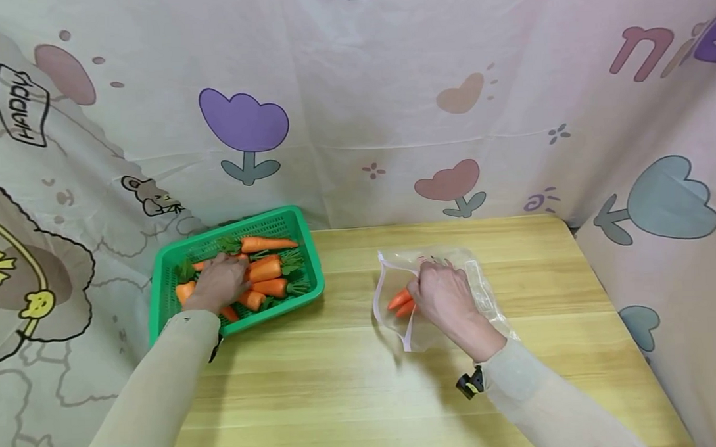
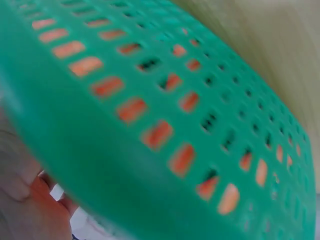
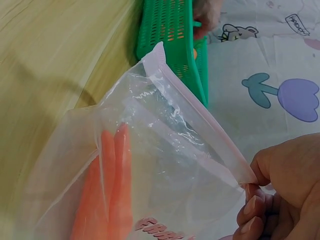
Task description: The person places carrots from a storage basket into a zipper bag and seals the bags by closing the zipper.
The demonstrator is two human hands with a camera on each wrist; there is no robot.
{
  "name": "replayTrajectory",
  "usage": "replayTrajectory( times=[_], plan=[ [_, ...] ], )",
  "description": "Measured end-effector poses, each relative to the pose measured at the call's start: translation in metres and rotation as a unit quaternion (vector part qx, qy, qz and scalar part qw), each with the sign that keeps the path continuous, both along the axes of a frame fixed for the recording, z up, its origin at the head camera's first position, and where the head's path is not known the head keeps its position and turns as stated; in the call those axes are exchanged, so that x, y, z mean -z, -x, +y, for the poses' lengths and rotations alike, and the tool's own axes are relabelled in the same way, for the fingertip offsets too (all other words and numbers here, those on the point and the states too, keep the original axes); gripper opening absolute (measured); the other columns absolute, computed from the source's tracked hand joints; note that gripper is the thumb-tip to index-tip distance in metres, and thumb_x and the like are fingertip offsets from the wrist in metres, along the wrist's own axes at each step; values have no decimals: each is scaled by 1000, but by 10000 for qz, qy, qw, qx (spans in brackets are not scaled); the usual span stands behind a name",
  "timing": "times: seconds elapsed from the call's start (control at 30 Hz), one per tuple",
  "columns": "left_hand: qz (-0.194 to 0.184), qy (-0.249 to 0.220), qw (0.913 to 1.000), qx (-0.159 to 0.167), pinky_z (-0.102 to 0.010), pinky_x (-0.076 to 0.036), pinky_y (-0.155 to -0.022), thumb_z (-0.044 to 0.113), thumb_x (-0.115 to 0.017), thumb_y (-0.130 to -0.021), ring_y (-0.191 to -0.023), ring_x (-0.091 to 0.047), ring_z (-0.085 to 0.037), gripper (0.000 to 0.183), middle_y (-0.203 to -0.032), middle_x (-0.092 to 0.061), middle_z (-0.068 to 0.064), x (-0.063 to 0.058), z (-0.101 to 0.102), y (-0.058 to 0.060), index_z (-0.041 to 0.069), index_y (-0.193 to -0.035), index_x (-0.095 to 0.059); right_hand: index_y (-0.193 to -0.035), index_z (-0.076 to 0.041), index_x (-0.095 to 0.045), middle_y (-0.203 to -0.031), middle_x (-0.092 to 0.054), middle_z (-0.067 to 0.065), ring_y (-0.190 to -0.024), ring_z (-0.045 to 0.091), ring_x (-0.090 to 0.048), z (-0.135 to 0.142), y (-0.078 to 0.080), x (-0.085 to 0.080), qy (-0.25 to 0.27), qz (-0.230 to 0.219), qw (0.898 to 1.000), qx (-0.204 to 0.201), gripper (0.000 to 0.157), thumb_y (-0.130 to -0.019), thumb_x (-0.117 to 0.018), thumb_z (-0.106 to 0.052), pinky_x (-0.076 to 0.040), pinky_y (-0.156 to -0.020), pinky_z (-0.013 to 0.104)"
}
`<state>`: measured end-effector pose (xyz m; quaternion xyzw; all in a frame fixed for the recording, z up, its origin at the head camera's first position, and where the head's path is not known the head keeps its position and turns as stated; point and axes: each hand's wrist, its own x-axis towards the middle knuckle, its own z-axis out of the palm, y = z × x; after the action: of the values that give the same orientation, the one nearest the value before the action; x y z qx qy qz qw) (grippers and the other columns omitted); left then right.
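Observation:
My left hand (image 1: 220, 281) reaches into a green basket (image 1: 316, 261) at the table's left, down among orange carrots (image 1: 267, 269) with short green tops. Its fingertips are hidden, and I cannot tell whether they grip a carrot. In the left wrist view the basket's slotted wall (image 2: 150, 100) fills most of the picture. With thumb and fingers, my right hand (image 1: 446, 296) pinches the zip edge of a clear plastic zip bag (image 3: 165, 150), whose mouth gapes toward the basket. Inside the bag lie several carrots (image 3: 117, 185), their tips toward the opening.
Under everything is a light wooden table (image 1: 340, 395). A pale cloth (image 1: 354, 118) printed with flowers and cartoon figures hangs behind it and down both sides. The basket stands against the cloth at the back left.

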<state>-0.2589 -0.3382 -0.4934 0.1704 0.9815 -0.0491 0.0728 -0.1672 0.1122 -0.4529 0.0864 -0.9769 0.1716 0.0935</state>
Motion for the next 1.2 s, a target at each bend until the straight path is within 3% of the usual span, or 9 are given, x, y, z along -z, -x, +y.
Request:
replayTrajectory(
  times=[0.07, 0.2, 0.4, 0.6, 0.73, 0.9, 1.2],
  plan=[
    [-207, 100, 9993, -291, -63, -42, -96, 24, -75, -99, -113, -51, -43, 33, -122, -72, -18, 1, -5, 0, 4, -124, -70, -70, -12, -54, -65, -55, 6, -67, 32, -58, 0, 0, 0, -3, 3, 10000, -15, 22, -92, -56, -10, -50, -62, 54],
    [-286, 326, 9985, -328, -67, -40, -104, 26, -74, -100, -121, -49, -46, 43, -133, -67, -22, 3, -10, 1, 2, -135, -66, -69, -12, -52, -64, -54, 6, -66, 33, -59, -2, -1, -1, 5, 53, 10000, -41, 22, -90, -56, -9, -51, -61, 54],
    [291, 585, 9979, -16, -67, -38, -103, 34, -77, -98, -123, -47, -47, 54, -134, -61, -24, 9, -12, 0, 1, -137, -61, -69, -13, -52, -67, -56, 7, -71, 35, -60, -1, -1, -2, -31, 3, 10000, 27, 23, -92, -57, -12, -51, -63, 54],
    [746, 627, 9948, 285, -64, -39, -102, 37, -75, -98, -118, -49, -46, 46, -127, -60, -24, 7, -13, -2, 1, -120, -60, -70, -12, -53, -68, -56, 8, -72, 35, -60, -1, -1, -1, -55, 6, 10000, 19, 24, -93, -57, -13, -50, -63, 54],
    [871, 530, 9939, 430, -65, -38, -103, 38, -74, -98, -117, -49, -46, 42, -124, -60, -24, 0, -12, -3, 2, -112, -59, -72, -12, -54, -68, -55, 7, -70, 34, -60, 0, 0, -1, -80, 1, 10000, 11, 20, -92, -58, -12, -50, -62, 53],
    [990, 506, 9931, 370, -64, -39, -101, 41, -76, -96, -119, -48, -46, 48, -125, -59, -24, -14, -8, -5, 1, -114, -59, -72, -11, -54, -67, -56, 7, -67, 33, -62, 3, 1, -3, -100, 16, 9999, -1, 21, -92, -59, -12, -50, -61, 52],
    [1141, 173, 9927, 355, -63, -39, -96, 41, -78, -95, -112, -47, -46, 52, -119, -60, -25, -45, 6, -21, -2, -116, -59, -69, -10, -55, -64, -57, 6, -65, 36, -66, 8, 5, -7, -200, 102, 9997, -19, 25, -94, -58, -12, -48, -58, 51]
  ],
)
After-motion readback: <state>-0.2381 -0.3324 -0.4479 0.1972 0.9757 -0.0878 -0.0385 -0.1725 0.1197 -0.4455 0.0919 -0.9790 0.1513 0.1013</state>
